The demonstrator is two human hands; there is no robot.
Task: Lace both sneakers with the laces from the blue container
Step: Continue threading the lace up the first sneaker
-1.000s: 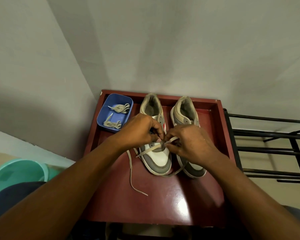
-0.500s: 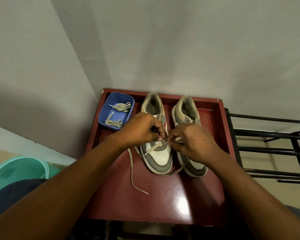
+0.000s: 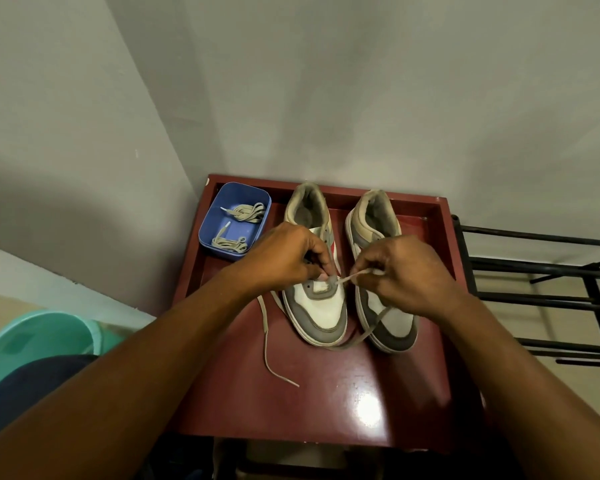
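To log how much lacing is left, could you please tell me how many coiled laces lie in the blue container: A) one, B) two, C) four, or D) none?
B: two coiled beige laces lie apart from each other inside the rectangular blue plastic container, one nearer the wall and one nearer the person.

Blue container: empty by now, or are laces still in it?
Not empty. The blue container holds two coiled laces: the far lace and the near lace, both lying inside its walls.
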